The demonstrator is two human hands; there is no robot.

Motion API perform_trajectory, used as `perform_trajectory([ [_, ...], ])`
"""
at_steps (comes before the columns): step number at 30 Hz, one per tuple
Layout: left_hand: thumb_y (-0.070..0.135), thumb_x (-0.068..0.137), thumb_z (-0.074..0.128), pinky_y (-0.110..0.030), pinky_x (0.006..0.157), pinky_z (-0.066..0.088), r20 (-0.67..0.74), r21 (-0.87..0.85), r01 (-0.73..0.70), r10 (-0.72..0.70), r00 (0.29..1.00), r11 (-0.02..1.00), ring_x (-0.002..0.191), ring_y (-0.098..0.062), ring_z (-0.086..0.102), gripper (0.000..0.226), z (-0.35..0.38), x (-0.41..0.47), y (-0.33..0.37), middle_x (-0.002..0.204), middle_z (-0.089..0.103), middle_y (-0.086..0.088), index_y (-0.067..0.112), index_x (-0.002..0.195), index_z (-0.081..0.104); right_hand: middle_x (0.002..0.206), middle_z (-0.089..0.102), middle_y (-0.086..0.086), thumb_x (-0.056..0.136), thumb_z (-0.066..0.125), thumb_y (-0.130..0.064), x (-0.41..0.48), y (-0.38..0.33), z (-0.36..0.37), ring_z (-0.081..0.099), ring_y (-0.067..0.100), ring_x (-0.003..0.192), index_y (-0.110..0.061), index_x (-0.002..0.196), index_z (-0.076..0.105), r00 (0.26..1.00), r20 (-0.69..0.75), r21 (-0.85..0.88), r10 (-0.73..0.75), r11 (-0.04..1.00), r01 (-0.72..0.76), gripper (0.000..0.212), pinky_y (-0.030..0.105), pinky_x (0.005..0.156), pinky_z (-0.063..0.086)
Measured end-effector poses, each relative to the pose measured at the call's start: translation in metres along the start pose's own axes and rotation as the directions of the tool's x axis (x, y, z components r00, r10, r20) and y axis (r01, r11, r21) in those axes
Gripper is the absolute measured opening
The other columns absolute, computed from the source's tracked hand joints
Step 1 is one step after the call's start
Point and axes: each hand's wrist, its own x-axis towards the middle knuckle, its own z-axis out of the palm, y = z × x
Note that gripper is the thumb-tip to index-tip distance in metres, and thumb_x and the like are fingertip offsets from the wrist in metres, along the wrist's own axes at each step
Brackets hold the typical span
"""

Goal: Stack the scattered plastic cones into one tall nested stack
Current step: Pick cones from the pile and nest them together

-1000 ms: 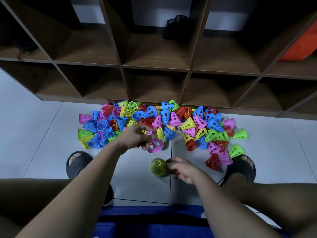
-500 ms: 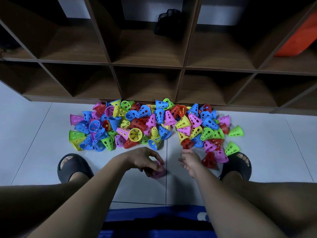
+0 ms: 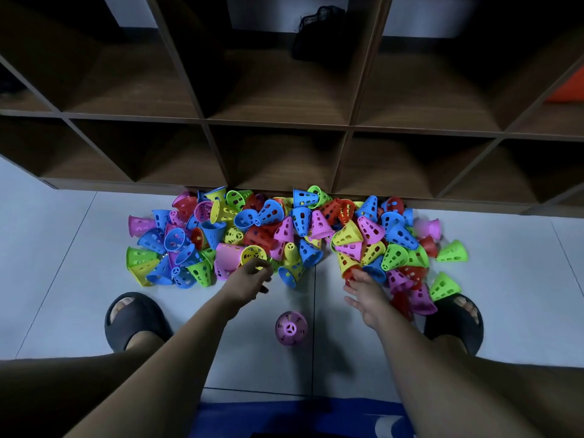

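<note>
A pile of many perforated plastic cones (image 3: 294, 235) in pink, blue, green, yellow and red lies on the floor against the shelf. A pink cone (image 3: 291, 328) stands upright alone on the tiles between my arms, seen from above; whatever sits under it is hidden. My left hand (image 3: 249, 281) reaches into the pile's near edge, its fingers curled at a yellow cone (image 3: 253, 255). My right hand (image 3: 365, 292) is spread with straight fingers, its fingertips at a red cone (image 3: 349, 270) on the pile's near right edge.
A dark wooden cubby shelf (image 3: 284, 121) rises right behind the pile. My feet in black slippers (image 3: 134, 317) (image 3: 456, 320) flank the standing cone. Pale floor tiles (image 3: 63, 279) stretch left and right. A blue cloth (image 3: 284, 418) lies at the bottom edge.
My left hand set the pink cone down over the green one and let go. Both hands then moved forward to the pile's near edge.
</note>
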Motion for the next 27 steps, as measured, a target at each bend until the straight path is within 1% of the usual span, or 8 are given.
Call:
perform_trajectory([
  [4, 0.035, 0.107, 0.057, -0.034, 0.075, 0.052, -0.068, -0.184, 0.046, -0.06, 0.996, 0.982, 0.099, -0.025, 0.074, 0.03, -0.001, 0.023, -0.002, 0.121, 0.072, -0.006, 0.031, 0.137, 0.057, 0.133, 0.063, 0.004, 0.107, 0.049, -0.003, 0.006, 0.0, 0.004, 0.068, 0.02, 0.115, -0.018, 0.142, 0.06, 0.999, -0.05, 0.022, -0.014, 1.0, 0.015, 0.04, 0.035, 0.081, 0.06],
  [10, 0.037, 0.106, 0.059, -0.035, 0.078, 0.055, -0.048, -0.168, 0.086, -0.096, 0.994, 0.982, 0.097, -0.024, 0.072, 0.043, 0.002, 0.048, -0.005, 0.12, 0.069, -0.003, 0.038, 0.148, 0.05, 0.087, 0.079, -0.001, 0.091, 0.068, -0.008, -0.003, 0.016, 0.012, 0.075, 0.021, 0.088, -0.027, 0.094, 0.078, 0.934, -0.349, -0.065, -0.077, 0.996, 0.058, 0.022, 0.042, 0.081, 0.064],
  [13, 0.035, 0.107, 0.057, -0.036, 0.078, 0.054, -0.01, -0.125, 0.098, -0.1, 0.995, 0.987, 0.095, -0.026, 0.074, 0.042, 0.003, 0.055, -0.009, 0.124, 0.069, -0.01, 0.035, 0.148, 0.048, 0.088, 0.079, 0.002, 0.085, 0.076, -0.01, -0.021, 0.021, 0.017, 0.076, 0.022, 0.085, -0.026, 0.08, 0.076, 0.904, -0.415, -0.081, -0.103, 0.994, 0.076, 0.017, 0.036, 0.072, 0.062],
  [15, 0.035, 0.107, 0.056, -0.036, 0.077, 0.052, 0.009, -0.087, 0.102, -0.102, 0.995, 0.991, 0.092, -0.028, 0.075, 0.039, 0.005, 0.055, -0.011, 0.122, 0.068, -0.009, 0.033, 0.146, 0.05, 0.089, 0.079, 0.006, 0.084, 0.077, -0.008, -0.031, 0.02, 0.019, 0.074, 0.021, 0.08, -0.02, 0.085, 0.077, 0.908, -0.414, -0.003, -0.057, 0.998, 0.062, 0.012, 0.032, 0.065, 0.058],
  [18, 0.033, 0.109, 0.055, -0.035, 0.072, 0.049, 0.051, -0.02, 0.088, -0.087, 0.995, 0.996, 0.09, -0.026, 0.074, 0.03, 0.009, 0.051, -0.012, 0.125, 0.066, -0.005, 0.037, 0.139, 0.055, 0.087, 0.077, 0.011, 0.092, 0.074, -0.003, -0.047, 0.006, 0.027, 0.068, 0.016, 0.072, -0.008, 0.099, 0.074, 0.971, -0.235, 0.211, 0.041, 0.977, 0.009, 0.009, 0.027, 0.058, 0.049],
  [21, 0.026, 0.11, 0.052, -0.032, 0.065, 0.046, 0.061, 0.043, 0.03, -0.032, 0.998, 0.999, 0.092, -0.025, 0.076, 0.029, 0.012, 0.046, -0.012, 0.132, 0.065, -0.006, 0.042, 0.134, 0.056, 0.085, 0.072, 0.011, 0.098, 0.067, -0.002, -0.064, -0.015, 0.033, 0.063, 0.015, 0.071, -0.003, 0.112, 0.069, 0.998, 0.053, 0.333, 0.034, 0.942, -0.05, 0.014, 0.027, 0.062, 0.049],
  [25, 0.025, 0.109, 0.055, -0.016, 0.057, 0.048, 0.009, 0.12, -0.027, 0.026, 1.0, 0.992, 0.099, -0.027, 0.077, 0.03, 0.013, 0.039, -0.006, 0.131, 0.067, -0.008, 0.028, 0.139, 0.057, 0.08, 0.068, 0.007, 0.101, 0.056, 0.003, -0.081, -0.033, 0.033, 0.061, 0.015, 0.07, -0.001, 0.123, 0.064, 0.918, 0.397, 0.292, 0.026, 0.944, -0.153, 0.023, 0.027, 0.064, 0.05],
  [27, 0.024, 0.109, 0.056, -0.021, 0.056, 0.047, -0.009, 0.16, -0.038, 0.04, 0.999, 0.986, 0.098, -0.027, 0.077, 0.023, 0.013, 0.035, -0.003, 0.126, 0.07, -0.01, 0.028, 0.131, 0.059, 0.08, 0.067, 0.008, 0.101, 0.055, 0.005, -0.09, -0.038, 0.032, 0.06, 0.016, 0.07, -0.002, 0.118, 0.064, 0.864, 0.503, 0.204, 0.022, 0.968, -0.144, 0.021, 0.027, 0.063, 0.05],
])
